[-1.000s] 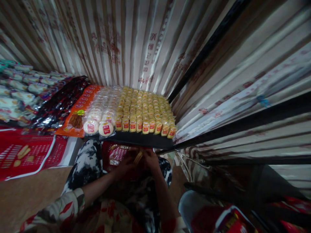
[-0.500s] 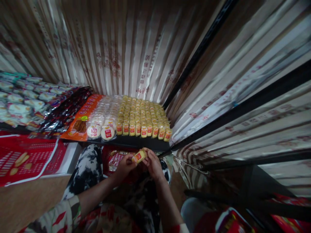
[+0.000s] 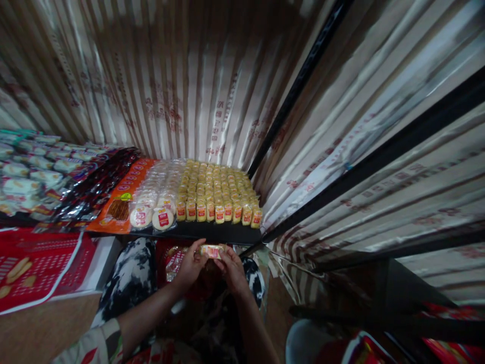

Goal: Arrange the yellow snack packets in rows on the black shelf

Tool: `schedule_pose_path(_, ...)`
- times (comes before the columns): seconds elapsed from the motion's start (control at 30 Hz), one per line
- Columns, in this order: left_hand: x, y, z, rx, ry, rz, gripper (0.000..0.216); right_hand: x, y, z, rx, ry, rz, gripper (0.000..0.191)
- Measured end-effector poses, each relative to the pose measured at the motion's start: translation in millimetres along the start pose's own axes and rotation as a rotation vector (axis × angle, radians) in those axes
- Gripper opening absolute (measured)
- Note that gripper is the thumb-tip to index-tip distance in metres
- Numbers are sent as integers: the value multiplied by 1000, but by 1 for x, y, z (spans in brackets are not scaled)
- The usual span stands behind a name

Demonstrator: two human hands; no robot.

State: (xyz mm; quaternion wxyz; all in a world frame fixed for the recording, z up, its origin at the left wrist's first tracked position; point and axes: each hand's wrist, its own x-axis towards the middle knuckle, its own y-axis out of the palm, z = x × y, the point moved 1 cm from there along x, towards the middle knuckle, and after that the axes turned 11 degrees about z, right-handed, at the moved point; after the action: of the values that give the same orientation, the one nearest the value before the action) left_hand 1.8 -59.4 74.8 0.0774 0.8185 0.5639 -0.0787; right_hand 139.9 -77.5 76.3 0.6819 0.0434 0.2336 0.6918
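Low in the frame's centre, the left hand (image 3: pixel 191 264) and right hand (image 3: pixel 232 268) pinch a small wrapped cake (image 3: pixel 211 251) between their fingertips, one at each end. Just above it runs the black shelf edge (image 3: pixel 212 231), carrying rows of yellow packets (image 3: pixel 217 194).

Shelf (image 3: pixel 212 231) w/ rows of yellow snack packs (image 3: pixel 217 189), round cakes (image 3: pixel 153 210), orange bag (image 3: pixel 121 197).

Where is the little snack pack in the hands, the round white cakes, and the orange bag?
snack pack (image 3: pixel 212 251), head view, middle of its wrapper.
round white cakes (image 3: pixel 163 218), head view, front cake's label.
orange bag (image 3: pixel 122 201), head view, its front.
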Motion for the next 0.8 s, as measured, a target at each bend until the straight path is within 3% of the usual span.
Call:
schedule_pose_path(0.17, 14, 6, -5, -13, 44, -16, 55, 1, -8, -12, -83, -51, -15, 42)
schedule_pose_path(0.27, 26, 10, -12, 136, 102, -72, 49, 3, -18, -11, -443, -145, -207, 49)
schedule_pose_path(0.37, 38, 17, -24, 311, 185, -66, 36, 3, -24, 1, -918, -354, -440, 49)
schedule_pose_path(0.47, 48, 25, -37, 452, 294, -27, 31, 4, -25, 15, -1222, -523, -439, 44)
schedule_pose_path(0.6, 61, 36, -50, 539, 373, -4, 33, 17, -25, 22, -1319, -572, -365, 42)
schedule_pose_path(0.8, 79, 43, -56, 533, 385, -39, 41, 46, -28, 24, -1267, -527, -472, 40)
